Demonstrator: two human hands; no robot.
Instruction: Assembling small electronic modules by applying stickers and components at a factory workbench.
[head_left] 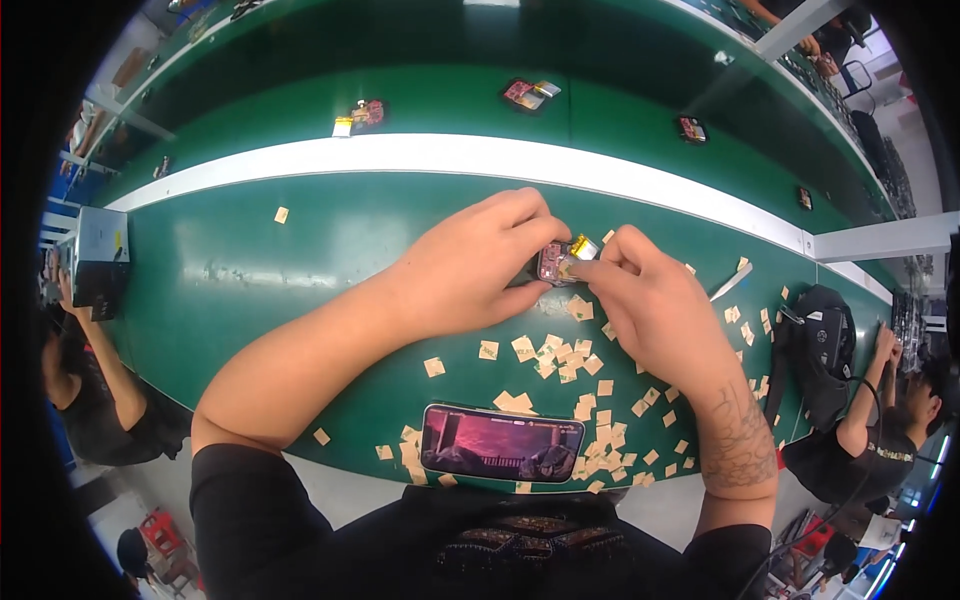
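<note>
Green surface [300,250] littered with tan paper scraps [560,360]. Left hand [470,265] and right hand [650,300] both pinch small pink device [555,263] between fingertips; phone [500,442] lies below hands, near body.

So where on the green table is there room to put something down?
Bare green table lies left of the left hand, up to the white stripe. It's crowded with paper scraps between the hands and the phone, and around the right hand.

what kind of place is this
Probably an electronics assembly line. A long green belt carries small devices past seated workers, and the left hand and right hand grip a small part amid scattered paper tabs.
</note>
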